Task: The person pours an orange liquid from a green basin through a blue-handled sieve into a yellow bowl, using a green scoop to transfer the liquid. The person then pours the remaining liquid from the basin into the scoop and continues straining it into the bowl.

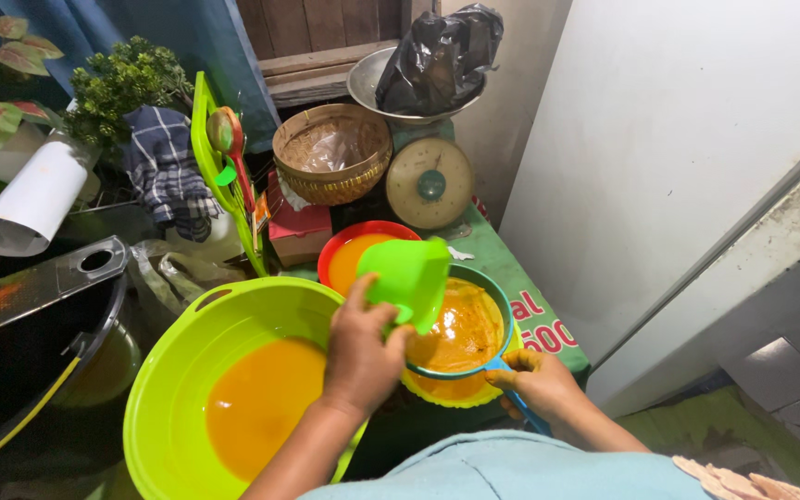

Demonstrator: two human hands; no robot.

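The left hand (360, 356) is closed around a green plastic cup (407, 278), tipped over a blue-rimmed strainer (463, 331) smeared with orange pulp; the right hand (537, 380) grips the strainer's blue handle (522, 407) low at the near edge. The strainer sits on a yellow bowl (446, 393) whose rim just shows beneath it. Just left of the hands stands a big lime-green basin (178, 370) holding a pool of orange liquid (261, 403). By my judgement the step in hand is pouring the liquid through the strainer; the next move calls for a steady handle and a slow tilt, so nothing runs over the rim. Behind the strainer lies a red bowl (340, 243) with more orange liquid, then a woven basket (331, 153) and a kitchen scale (430, 181) carrying a metal pan with a black bag (437, 56). Whether liquid is leaving the cup cannot be seen, since its mouth faces away. The yellow bowl's contents are hidden, and the basin's near edge is cut off by the frame.
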